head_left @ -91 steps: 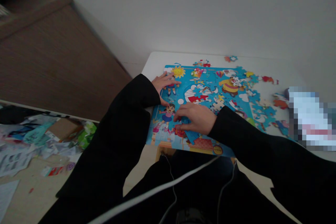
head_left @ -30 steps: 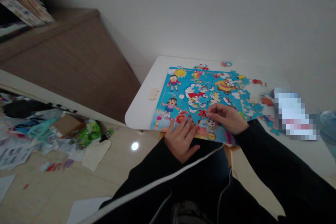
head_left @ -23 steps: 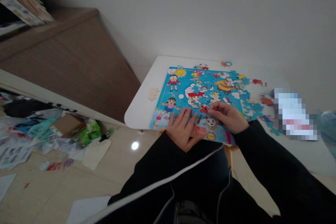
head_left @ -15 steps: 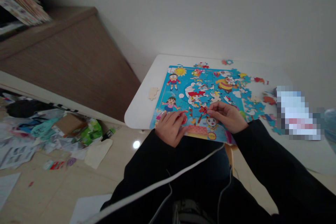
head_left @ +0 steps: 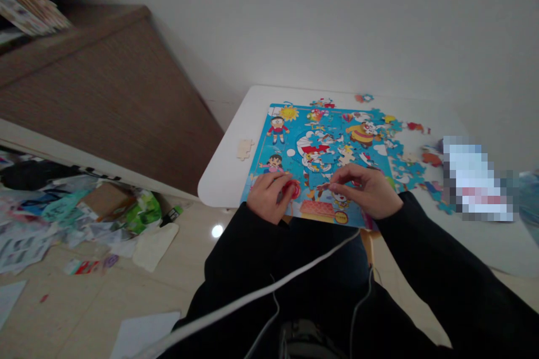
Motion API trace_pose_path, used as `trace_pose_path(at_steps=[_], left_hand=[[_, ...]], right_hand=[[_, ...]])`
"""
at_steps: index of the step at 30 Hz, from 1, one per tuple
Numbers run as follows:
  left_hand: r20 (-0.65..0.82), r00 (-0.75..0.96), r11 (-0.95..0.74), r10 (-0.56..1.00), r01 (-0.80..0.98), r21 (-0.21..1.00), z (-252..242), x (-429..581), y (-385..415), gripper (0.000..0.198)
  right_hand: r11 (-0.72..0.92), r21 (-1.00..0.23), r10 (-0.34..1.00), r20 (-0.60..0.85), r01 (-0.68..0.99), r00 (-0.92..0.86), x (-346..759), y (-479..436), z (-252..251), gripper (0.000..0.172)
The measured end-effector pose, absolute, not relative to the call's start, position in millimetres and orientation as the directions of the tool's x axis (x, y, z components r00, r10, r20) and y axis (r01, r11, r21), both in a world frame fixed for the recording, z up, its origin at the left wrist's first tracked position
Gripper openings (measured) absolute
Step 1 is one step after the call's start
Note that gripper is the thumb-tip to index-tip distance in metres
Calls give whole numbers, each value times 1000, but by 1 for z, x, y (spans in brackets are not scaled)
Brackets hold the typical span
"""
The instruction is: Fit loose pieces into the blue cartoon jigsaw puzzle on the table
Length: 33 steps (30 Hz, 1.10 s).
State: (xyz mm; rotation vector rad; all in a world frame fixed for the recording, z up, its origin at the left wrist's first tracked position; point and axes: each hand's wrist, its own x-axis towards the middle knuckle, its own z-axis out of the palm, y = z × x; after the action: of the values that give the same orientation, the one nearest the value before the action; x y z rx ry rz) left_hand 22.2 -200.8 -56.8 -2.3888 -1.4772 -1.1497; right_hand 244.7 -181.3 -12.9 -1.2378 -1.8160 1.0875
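A colourful cartoon jigsaw puzzle [head_left: 320, 140] lies on a white table [head_left: 229, 171]. My left hand [head_left: 267, 196] rests on the puzzle's near left corner, fingers curled, fingertips at a red puzzle piece [head_left: 291, 189]. My right hand [head_left: 368, 190] sits at the near edge of the puzzle, thumb and fingers pinched on a small puzzle piece [head_left: 324, 186] held just above the board. Several loose pieces [head_left: 415, 171] are scattered to the right of the puzzle. One pale piece [head_left: 244, 149] lies face down left of the board.
A brown wooden cabinet [head_left: 101, 95] stands to the left against the wall. Crumpled paper and packaging litter [head_left: 84, 207] cover the floor at left. A blurred-out object [head_left: 478, 179] rests on the table's right side. A white cable [head_left: 269, 286] crosses my lap.
My left hand slid from the lap edge up onto the puzzle's near left corner and curled at the red piece. My right hand stayed pinched on its small piece.
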Motion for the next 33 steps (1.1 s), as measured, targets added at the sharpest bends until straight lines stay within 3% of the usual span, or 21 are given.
trace_pose_path(at_steps=[5,10,18,21,25,30,33], left_hand=[[582,322,-550,747,790,271,-60,19,-196,20],[568,340,-567,750,772,287,-61,14,-198,23],[645,385,-636,660,743,208,-49,9,-211,20],[640,417,-644,645,748,162,-50,7,-216,19],[644,470,-682,604,722,113,-53,-4,-225,20],[648,492,-723,580,678,132,-56,-12,-231,20],[651,485,-713,584,689,126,-56,-9,-231,21]], right_hand=[[165,-924,941,43,346,-335,235,-186,-9,20],[86,-930,939,-45,358,-342,221,-190,-12,34],[99,-893,941,-60,439,-334,207,-190,-17,22],[164,-819,952,-16,550,-307,208,-188,-21,21],[294,-615,944,69,731,-321,212,-184,-22,21],[345,-564,924,62,750,-378,214,-181,-21,18],[494,-517,860,170,700,-481,218,-179,-20,17]])
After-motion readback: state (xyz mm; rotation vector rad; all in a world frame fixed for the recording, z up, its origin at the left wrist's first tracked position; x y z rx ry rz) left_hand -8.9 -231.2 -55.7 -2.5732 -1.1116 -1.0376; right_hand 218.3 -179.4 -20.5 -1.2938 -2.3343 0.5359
